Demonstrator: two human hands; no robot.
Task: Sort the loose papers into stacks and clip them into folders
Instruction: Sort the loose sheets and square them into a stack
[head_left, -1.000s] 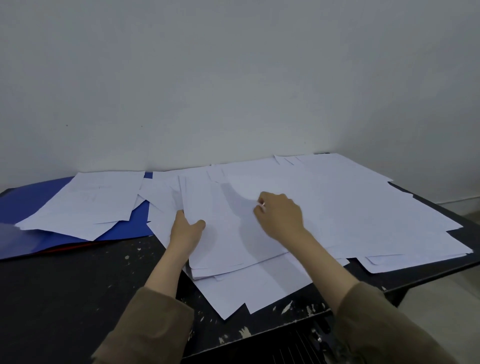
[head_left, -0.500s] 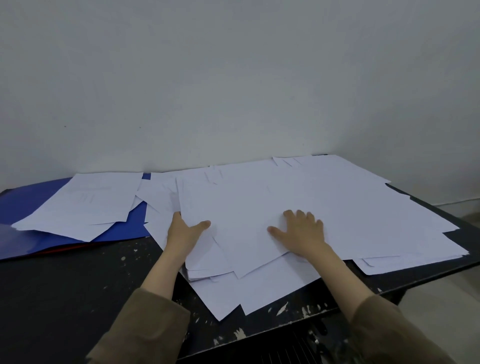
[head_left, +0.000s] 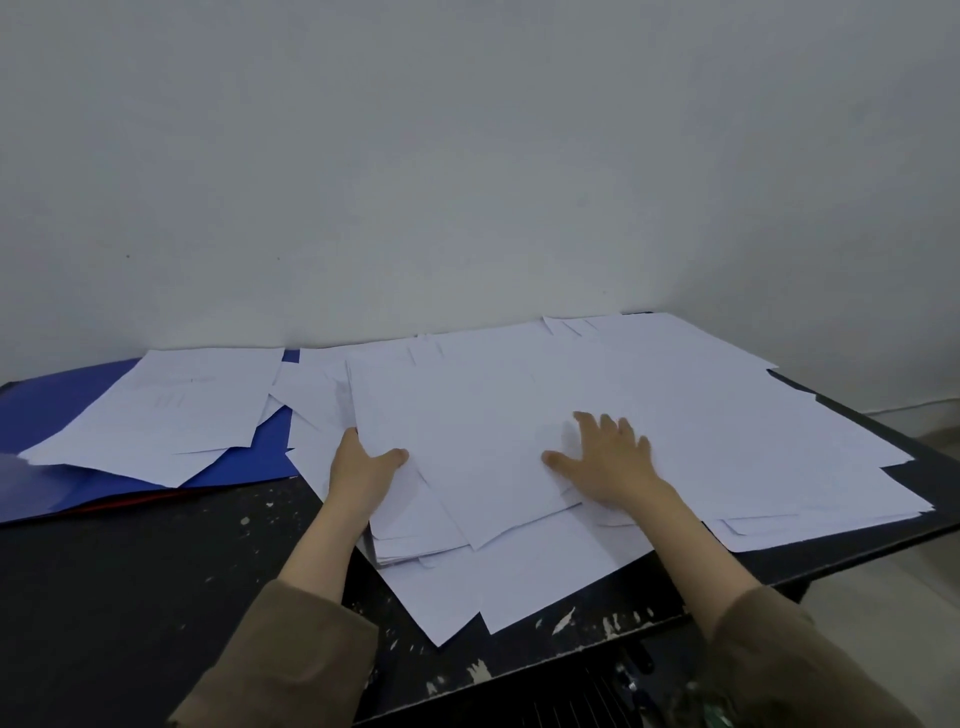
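Loose white papers (head_left: 701, 415) cover the middle and right of the black table (head_left: 130, 582). A thicker stack of sheets (head_left: 426, 530) lies in front of me. My left hand (head_left: 361, 470) grips that stack's left edge, thumb on top and fingers hidden beneath. A single top sheet (head_left: 467, 431) lies askew over the stack. My right hand (head_left: 610, 460) presses flat on the top sheet with fingers spread. A blue folder (head_left: 47, 410) lies open at the far left, partly under other white sheets (head_left: 166, 415).
A pale wall stands directly behind the table. The table's near edge is paint-speckled, with bare black surface at the front left. Papers overhang the right edge, and floor shows beyond the right corner.
My right hand let go of a sheet it pinched, moved right and now lies flat with spread fingers on the top sheet. The sheet slid down over the stack. My left hand stayed.
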